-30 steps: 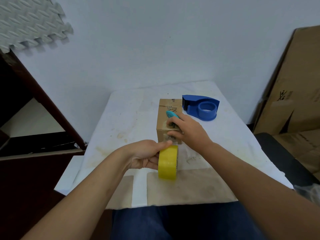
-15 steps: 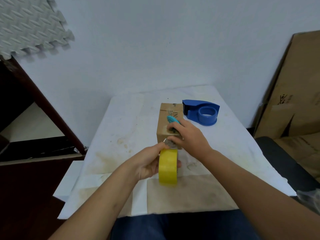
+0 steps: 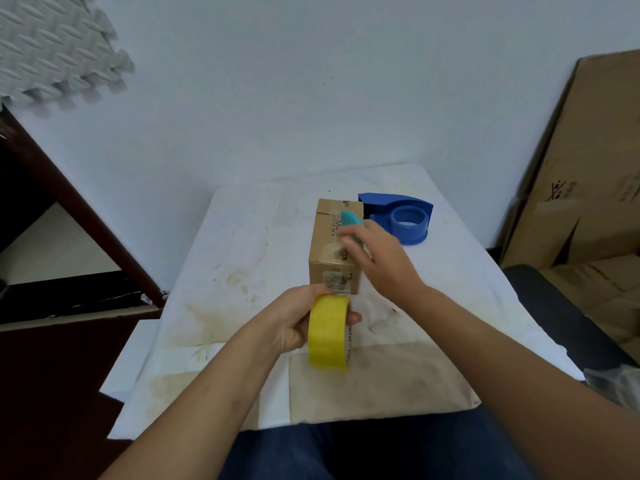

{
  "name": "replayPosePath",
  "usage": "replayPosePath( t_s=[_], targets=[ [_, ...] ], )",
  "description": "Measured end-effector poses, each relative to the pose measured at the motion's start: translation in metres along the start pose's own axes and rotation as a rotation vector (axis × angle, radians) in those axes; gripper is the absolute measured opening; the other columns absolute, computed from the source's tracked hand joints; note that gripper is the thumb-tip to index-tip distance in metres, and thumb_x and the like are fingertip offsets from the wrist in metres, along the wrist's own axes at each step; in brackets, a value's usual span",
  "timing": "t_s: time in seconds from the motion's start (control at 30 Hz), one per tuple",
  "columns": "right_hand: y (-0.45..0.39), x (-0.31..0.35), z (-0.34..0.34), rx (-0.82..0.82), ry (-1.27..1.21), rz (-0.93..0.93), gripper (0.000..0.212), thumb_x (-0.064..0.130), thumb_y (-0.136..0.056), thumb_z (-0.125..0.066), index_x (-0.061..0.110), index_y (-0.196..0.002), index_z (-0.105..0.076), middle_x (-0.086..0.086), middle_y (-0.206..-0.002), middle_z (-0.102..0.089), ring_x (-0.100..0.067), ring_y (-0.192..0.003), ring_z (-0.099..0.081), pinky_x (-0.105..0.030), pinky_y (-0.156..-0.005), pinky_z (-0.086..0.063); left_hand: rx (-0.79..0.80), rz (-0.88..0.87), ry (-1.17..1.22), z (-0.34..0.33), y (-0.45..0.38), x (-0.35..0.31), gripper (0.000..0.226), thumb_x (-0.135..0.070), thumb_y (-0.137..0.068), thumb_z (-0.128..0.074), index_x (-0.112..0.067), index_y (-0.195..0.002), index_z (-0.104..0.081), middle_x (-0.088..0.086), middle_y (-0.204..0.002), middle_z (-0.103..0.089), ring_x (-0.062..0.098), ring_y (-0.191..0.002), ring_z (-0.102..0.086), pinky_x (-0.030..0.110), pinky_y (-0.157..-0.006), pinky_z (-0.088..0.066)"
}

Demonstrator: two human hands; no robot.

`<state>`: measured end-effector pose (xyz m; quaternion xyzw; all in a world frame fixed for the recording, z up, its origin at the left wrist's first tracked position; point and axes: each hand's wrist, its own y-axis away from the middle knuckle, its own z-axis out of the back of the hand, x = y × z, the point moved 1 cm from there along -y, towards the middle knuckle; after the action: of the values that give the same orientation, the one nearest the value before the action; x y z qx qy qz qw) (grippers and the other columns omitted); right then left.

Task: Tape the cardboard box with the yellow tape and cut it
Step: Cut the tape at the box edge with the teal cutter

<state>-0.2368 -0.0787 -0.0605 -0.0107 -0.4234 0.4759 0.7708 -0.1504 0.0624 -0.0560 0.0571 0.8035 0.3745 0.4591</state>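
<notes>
Head view: yellow tape roll point(image 3: 328, 332) clenched in left hand point(image 3: 298, 318), just before cardboard box point(image 3: 334, 251); right hand point(image 3: 377, 258) (grasping teal cutter point(image 3: 350, 219)) over box top.

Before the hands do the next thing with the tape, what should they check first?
1. Left hand grips the yellow tape roll: ok.
2. Tape end stuck to the cardboard box: cannot tell; a clear strip seems to run up the near face.
3. Right hand holds the teal cutter: ok, though the hand is blurred.
4. Cutter blade out: cannot tell.
5. Box sits flat on the table: ok.
6. Blue tape dispenser clear of the box: cannot tell; it sits close behind it.
</notes>
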Motion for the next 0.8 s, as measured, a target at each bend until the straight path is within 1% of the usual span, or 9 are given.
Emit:
replayPosePath(
  t_s=[0.1, 0.2, 0.27, 0.3, 0.37, 0.5, 0.63, 0.73, 0.8],
  targets=[
    [0.000, 0.000, 0.015, -0.202, -0.252, -0.149, 0.024, 0.016, -0.101, -0.042, 0.018, -0.112, -0.063, -0.002, -0.105, -0.067, -0.003, -0.084, -0.064, -0.020, -0.075, -0.054, 0.002, -0.008, 0.012, 0.001, 0.000, 0.001, 0.031, -0.010, -0.098, -0.048, -0.001, -0.126, -0.057, 0.034, -0.124, -0.060, 0.027, -0.059, -0.074, 0.038, -0.067, -0.061],
    [0.000, 0.002, 0.023, -0.190, -0.610, -0.358, 0.023, 0.015, -0.102, -0.042, 0.018, -0.123, -0.051, -0.005, -0.102, -0.068, -0.006, -0.071, -0.071, -0.016, -0.066, -0.055, 0.001, -0.014, 0.010, 0.002, -0.001, 0.001, 0.032, -0.011, -0.098, -0.048, -0.001, -0.127, -0.056, 0.034, -0.121, -0.062, 0.028, -0.059, -0.074, 0.037, -0.066, -0.061],
    [0.002, 0.001, 0.029, -0.148, -0.870, -0.505, 0.028, 0.015, -0.101, -0.044, 0.013, -0.129, -0.045, -0.010, -0.106, -0.068, -0.008, -0.073, -0.072, -0.014, -0.064, -0.055, -0.003, -0.013, 0.001, 0.002, 0.000, 0.001, 0.030, -0.013, -0.099, -0.048, -0.002, -0.126, -0.056, 0.033, -0.109, -0.068, 0.027, -0.059, -0.074, 0.036, -0.064, -0.062],
    [0.005, -0.001, 0.031, -0.119, -0.918, -0.536, 0.031, 0.016, -0.101, -0.045, 0.007, -0.130, -0.046, -0.011, -0.108, -0.069, -0.009, -0.076, -0.072, -0.014, -0.066, -0.055, -0.005, -0.011, 0.001, 0.002, 0.001, 0.001, 0.030, -0.013, -0.099, -0.048, -0.003, -0.125, -0.056, 0.032, -0.102, -0.071, 0.027, -0.059, -0.074, 0.035, -0.063, -0.062],
    [0.011, -0.004, 0.033, -0.052, -0.874, -0.519, 0.034, 0.018, -0.100, -0.047, 0.002, -0.129, -0.052, -0.009, -0.107, -0.072, -0.009, -0.079, -0.071, -0.016, -0.068, -0.056, -0.009, -0.005, -0.006, 0.001, 0.002, 0.002, 0.029, -0.015, -0.099, -0.048, -0.003, -0.125, -0.056, 0.030, -0.094, -0.073, 0.027, -0.059, -0.074, 0.035, -0.063, -0.061],
    [0.025, -0.002, 0.028, -0.001, -0.796, -0.465, 0.029, 0.021, -0.097, -0.054, 0.002, -0.119, -0.059, -0.005, -0.091, -0.072, -0.007, -0.071, -0.064, -0.017, -0.064, -0.052, -0.008, -0.012, -0.033, 0.000, 0.003, 0.003, 0.032, -0.017, -0.099, -0.048, -0.005, -0.128, -0.054, 0.030, -0.102, -0.072, 0.026, -0.062, -0.074, 0.036, -0.069, -0.061],
    [0.028, 0.005, 0.025, 0.027, -0.722, -0.444, 0.029, 0.025, -0.096, -0.056, 0.001, -0.109, -0.062, -0.003, -0.081, -0.070, -0.004, -0.062, -0.060, -0.018, -0.058, -0.047, -0.011, -0.026, -0.049, 0.000, 0.005, 0.003, 0.032, -0.018, -0.100, -0.047, -0.007, -0.130, -0.053, 0.029, -0.101, -0.073, 0.025, -0.063, -0.074, 0.036, -0.071, -0.061],
    [0.030, 0.011, 0.026, 0.059, -0.599, -0.417, 0.027, 0.030, -0.096, -0.054, 0.005, -0.104, -0.064, -0.001, -0.076, -0.068, -0.007, -0.064, -0.061, -0.021, -0.059, -0.046, -0.006, -0.032, -0.041, 0.001, 0.005, 0.004, 0.033, -0.018, -0.100, -0.048, -0.006, -0.130, -0.054, 0.028, -0.103, -0.073, 0.025, -0.064, -0.074, 0.035, -0.070, -0.061],
    [0.030, 0.014, 0.027, 0.073, -0.436, -0.375, 0.025, 0.034, -0.096, -0.051, 0.013, -0.101, -0.064, 0.001, -0.077, -0.068, -0.008, -0.069, -0.061, -0.025, -0.064, -0.049, 0.001, -0.037, -0.028, 0.002, 0.006, 0.005, 0.032, -0.018, -0.099, -0.049, -0.006, -0.128, -0.057, 0.029, -0.106, -0.072, 0.024, -0.063, -0.073, 0.034, -0.070, -0.061]
  ],
)
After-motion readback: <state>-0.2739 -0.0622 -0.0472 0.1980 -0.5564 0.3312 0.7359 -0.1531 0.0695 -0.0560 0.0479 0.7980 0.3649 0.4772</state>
